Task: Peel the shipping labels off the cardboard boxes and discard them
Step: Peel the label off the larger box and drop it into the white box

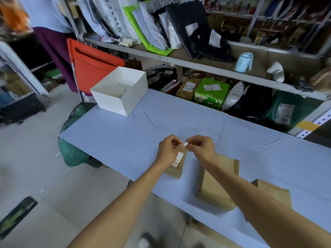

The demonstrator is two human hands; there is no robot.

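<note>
Three brown cardboard boxes lie on the light blue table (125, 133). The small left box (176, 169) carries a white shipping label (178, 158) on its top. The middle box (215, 187) and the right box (274, 191) show no label from here and are partly hidden by my right forearm. Above the small box, my left hand (168, 151) and my right hand (201, 149) pinch a small crumpled white piece of label (185, 144) between their fingertips. An open white box (111, 102) stands at the table's far left end, with some scraps inside.
A metal shelf rack with parcels, mailer bags and a blue label roll (244, 62) runs behind the table. A red folding chair (93, 67) leans behind the white box. A green sack (73, 154) sits on the floor at the table's left end.
</note>
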